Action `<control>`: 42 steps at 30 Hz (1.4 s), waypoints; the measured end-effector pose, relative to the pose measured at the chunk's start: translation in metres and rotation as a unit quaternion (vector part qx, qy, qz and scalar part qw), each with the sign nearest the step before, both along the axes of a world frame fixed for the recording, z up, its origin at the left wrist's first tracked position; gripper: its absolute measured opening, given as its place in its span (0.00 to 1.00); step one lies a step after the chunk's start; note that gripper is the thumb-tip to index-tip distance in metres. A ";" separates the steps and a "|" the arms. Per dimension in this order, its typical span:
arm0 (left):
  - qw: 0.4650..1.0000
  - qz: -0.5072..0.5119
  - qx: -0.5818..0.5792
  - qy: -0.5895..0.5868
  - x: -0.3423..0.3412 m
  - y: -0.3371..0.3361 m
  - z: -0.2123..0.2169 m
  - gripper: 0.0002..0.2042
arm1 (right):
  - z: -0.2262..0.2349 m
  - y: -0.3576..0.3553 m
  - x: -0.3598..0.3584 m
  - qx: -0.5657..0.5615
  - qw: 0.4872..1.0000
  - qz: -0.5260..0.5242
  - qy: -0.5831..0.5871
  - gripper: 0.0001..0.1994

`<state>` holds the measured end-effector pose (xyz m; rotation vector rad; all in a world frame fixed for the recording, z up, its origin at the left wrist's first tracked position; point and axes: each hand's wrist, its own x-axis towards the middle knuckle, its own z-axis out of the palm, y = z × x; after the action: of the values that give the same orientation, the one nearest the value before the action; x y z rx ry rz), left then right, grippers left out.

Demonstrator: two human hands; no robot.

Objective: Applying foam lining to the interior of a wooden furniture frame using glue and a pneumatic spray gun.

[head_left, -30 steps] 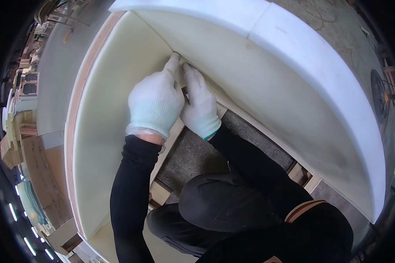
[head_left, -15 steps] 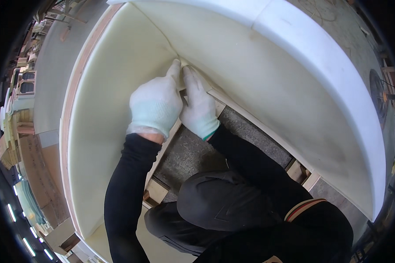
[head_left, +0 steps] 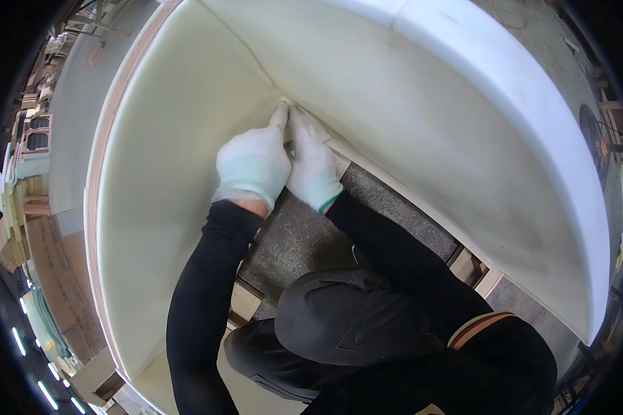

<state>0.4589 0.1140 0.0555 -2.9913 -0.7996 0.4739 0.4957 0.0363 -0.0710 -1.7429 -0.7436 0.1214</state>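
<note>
Prob. soft, squashy foam [head_left: 457, 138]; best held nr seam [head_left: 257, 64]. L hand [head_left: 255, 155] half-curled, R hand [head_left: 309, 152] flattish; can't tell if gripping.

This is a workshop, apparently one for padded furniture. A large curved shell [head_left: 152, 173] with a pale, foam-like lining [head_left: 408, 104] and a wooden edge strip [head_left: 92, 207] stands around timber framing [head_left: 488, 282]. Cut boards [head_left: 34, 187] lie in stacks along the left edge of the bare grey floor [head_left: 76, 138], with a brown sheet [head_left: 59, 270] beside them; a round, dark fan [head_left: 591, 135] stands near its right edge. Strip lights [head_left: 47, 395] glow at lower left.
</note>
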 end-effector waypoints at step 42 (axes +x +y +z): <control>0.998 0.041 -0.035 0.021 0.013 0.008 -0.058 0.31 | -0.059 0.021 0.013 -0.035 0.999 -0.022 -0.012 0.35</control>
<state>0.4716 0.1224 -0.0022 -3.0092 -0.9252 0.5772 0.5085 0.0575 -0.1305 -1.8288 -0.7254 0.0970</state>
